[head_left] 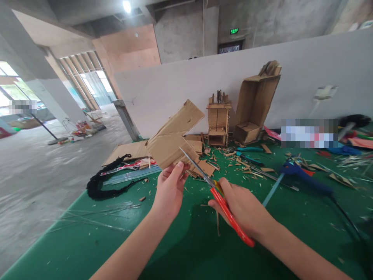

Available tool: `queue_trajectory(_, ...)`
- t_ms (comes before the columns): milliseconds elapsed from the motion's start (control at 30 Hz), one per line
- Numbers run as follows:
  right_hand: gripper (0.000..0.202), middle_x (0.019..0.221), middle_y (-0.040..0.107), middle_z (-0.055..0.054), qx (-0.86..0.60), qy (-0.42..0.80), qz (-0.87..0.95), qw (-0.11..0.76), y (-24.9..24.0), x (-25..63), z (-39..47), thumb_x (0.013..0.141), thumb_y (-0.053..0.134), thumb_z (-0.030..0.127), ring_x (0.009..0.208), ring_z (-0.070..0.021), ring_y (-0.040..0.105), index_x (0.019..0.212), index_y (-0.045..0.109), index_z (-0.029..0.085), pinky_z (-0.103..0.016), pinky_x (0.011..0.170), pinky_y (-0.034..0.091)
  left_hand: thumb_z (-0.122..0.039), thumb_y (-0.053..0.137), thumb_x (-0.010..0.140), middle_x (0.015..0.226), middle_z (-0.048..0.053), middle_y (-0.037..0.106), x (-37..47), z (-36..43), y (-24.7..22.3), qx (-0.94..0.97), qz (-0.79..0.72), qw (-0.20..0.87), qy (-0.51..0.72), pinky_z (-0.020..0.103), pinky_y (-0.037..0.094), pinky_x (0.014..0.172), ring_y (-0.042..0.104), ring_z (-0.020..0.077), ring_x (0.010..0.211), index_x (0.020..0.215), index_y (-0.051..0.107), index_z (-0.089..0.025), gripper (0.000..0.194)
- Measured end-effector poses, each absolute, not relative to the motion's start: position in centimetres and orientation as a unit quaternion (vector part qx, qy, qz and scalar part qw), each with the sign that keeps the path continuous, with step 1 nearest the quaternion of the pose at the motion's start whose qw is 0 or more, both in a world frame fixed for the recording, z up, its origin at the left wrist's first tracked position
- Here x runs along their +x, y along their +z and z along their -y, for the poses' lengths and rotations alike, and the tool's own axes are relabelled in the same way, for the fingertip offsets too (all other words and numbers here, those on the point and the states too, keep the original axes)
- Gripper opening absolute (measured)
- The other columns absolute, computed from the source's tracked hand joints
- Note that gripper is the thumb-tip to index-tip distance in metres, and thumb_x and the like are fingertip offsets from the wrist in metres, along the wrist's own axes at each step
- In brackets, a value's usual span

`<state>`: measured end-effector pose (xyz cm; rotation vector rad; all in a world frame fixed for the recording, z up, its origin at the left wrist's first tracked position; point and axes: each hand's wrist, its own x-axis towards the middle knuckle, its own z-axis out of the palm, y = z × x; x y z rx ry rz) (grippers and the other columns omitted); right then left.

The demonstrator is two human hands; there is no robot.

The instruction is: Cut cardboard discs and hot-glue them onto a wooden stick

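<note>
My left hand (171, 184) pinches the lower edge of a piece of cardboard (169, 149) between thumb and fingers, holding it up above the table. The cardboard is bent in shape, with one arm rising to the upper right. My right hand (240, 204) is wrapped round a pair of scissors (223, 206) with red handles and a patch of yellow near the pivot. Its blades point up and left, and the tip overlaps the lower right part of the cardboard in view. Whether the blades touch or cut it, I cannot tell.
Cardboard scraps (205, 167) litter the green table (186, 241). Behind stand a small cardboard structure (217, 120) and a taller cardboard box (256, 105) against a white partition (180, 77). A blue glue gun (305, 179) lies right; black cord (96, 186) and clear sticks (99, 217) lie left.
</note>
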<state>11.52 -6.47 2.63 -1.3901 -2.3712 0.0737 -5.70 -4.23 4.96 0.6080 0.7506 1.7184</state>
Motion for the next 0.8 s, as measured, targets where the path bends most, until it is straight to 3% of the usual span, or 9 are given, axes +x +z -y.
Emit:
queue_trajectory(233,0.024,0.066,0.064,-0.007,-0.487,-0.003,0.852,0.194,2.56,11.42,6.26,0.091,0.039,0.041,0.056,-0.0235,0.063,0.088,0.041,0.018,-0.027,0.045,0.032,-0.021,0.077,0.062,0.070,0.000,0.069,-5.71,4.36,5.12,0.264,-0.313,0.560,0.720,0.021,0.045,0.064,0.065,0.0103,0.070,0.068,0.067,-0.016,0.012)
queue_trajectory(800,0.026,0.062,0.062,-0.005,-0.468,0.005,0.861,0.199,2.25,11.53,6.01,0.091,0.040,0.043,0.053,-0.0227,0.061,0.089,0.040,0.018,-0.026,0.044,0.029,-0.021,0.077,0.061,0.069,0.002,0.069,-5.80,4.48,5.28,0.253,-0.317,0.572,0.713,0.021,0.045,0.063,0.064,0.0109,0.069,0.067,0.067,-0.015,0.014)
